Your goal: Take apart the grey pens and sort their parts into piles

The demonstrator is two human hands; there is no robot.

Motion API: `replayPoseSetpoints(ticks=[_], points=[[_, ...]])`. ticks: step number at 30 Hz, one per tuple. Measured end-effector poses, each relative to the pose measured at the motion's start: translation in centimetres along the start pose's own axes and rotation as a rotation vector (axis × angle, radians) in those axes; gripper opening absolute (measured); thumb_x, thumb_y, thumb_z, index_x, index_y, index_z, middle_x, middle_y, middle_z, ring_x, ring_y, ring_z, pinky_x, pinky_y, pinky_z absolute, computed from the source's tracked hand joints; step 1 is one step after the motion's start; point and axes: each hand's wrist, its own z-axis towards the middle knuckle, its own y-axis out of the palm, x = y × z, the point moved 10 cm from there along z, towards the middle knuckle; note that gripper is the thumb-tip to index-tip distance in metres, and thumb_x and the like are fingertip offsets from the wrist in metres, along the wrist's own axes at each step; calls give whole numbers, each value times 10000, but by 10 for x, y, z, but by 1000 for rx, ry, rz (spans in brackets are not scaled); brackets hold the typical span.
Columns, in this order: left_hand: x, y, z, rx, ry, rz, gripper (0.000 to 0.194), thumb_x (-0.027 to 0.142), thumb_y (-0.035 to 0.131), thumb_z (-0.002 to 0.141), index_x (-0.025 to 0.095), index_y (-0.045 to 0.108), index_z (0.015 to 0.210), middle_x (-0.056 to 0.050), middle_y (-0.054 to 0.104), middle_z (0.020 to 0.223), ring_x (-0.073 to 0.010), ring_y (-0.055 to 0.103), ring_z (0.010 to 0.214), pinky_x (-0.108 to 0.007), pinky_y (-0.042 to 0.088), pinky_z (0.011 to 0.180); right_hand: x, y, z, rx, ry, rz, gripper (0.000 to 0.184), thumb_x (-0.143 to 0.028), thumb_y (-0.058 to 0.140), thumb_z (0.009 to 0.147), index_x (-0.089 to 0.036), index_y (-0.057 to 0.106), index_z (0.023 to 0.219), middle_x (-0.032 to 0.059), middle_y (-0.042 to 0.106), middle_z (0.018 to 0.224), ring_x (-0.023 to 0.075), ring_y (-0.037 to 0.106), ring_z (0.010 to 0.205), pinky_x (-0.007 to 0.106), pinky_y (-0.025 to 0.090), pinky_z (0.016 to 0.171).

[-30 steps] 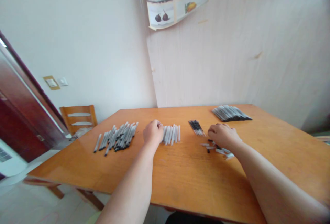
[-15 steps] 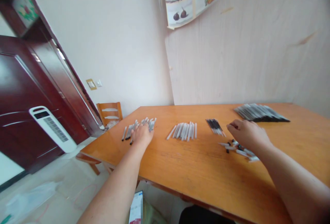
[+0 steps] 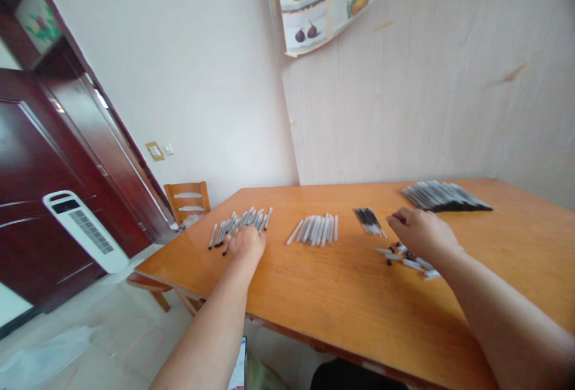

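My left hand point(image 3: 245, 242) lies palm down over a spread of pale pen barrels with black ends point(image 3: 233, 222) at the table's left. Its fingers look apart and touch the pile; the fingertips are partly hidden. My right hand point(image 3: 420, 231) is curled, held above a small heap of pale and black pen parts point(image 3: 415, 263). Whatever its fingers pinch, if anything, is hidden. Between the hands lie a row of whitish pen tubes point(image 3: 318, 230) and a bundle of thin black-and-clear refills point(image 3: 369, 221).
A fanned stack of pens with black ends point(image 3: 442, 195) lies at the back right of the wooden table point(image 3: 323, 294). A wooden chair point(image 3: 186, 201) stands beyond the left edge. A white upright appliance point(image 3: 87, 231) is near the dark red door. Fruit pictures point(image 3: 309, 6) hang on the wall.
My left hand has moved left from the row of whitish tubes to the pile with black ends. My right hand stays over the small parts. The view has swung left.
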Motion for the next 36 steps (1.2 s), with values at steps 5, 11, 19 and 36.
replayPoseSetpoints(ticks=[5, 11, 19, 36], points=[[26, -27, -17, 97, 77, -102, 287, 366, 444, 860, 195, 667, 914, -149, 691, 942, -308, 614, 949, -444, 392, 843, -16, 0, -5, 33, -30, 269, 323, -433, 436, 833, -203, 654, 771, 49, 642, 684, 184, 577, 676, 265, 341, 564], [115, -58, -65, 100, 430, -509, 221, 345, 457, 893, 199, 621, 913, -75, 694, 888, -197, 626, 839, -305, 420, 754, -38, 19, -15, -111, 29, 966, 368, -497, 458, 832, -167, 602, 752, 21, 597, 647, 112, 497, 553, 224, 355, 495], [193, -90, -108, 72, 690, -733, 81, 266, 519, 861, 211, 579, 858, -53, 653, 876, -183, 593, 879, -305, 431, 786, -27, 11, -9, -39, 65, 1551, 370, -523, 601, 769, -156, 579, 812, -16, 547, 622, 66, 403, 485, 198, 284, 447], [261, -51, -111, -521, 533, -1512, 340, 501, 481, 872, 186, 603, 829, 2, 544, 623, -106, 461, 552, -221, 336, 523, 10, -6, 3, 177, 154, 1623, 366, -518, 633, 748, -174, 518, 692, -60, 433, 505, 42, 271, 392, 206, 155, 382]])
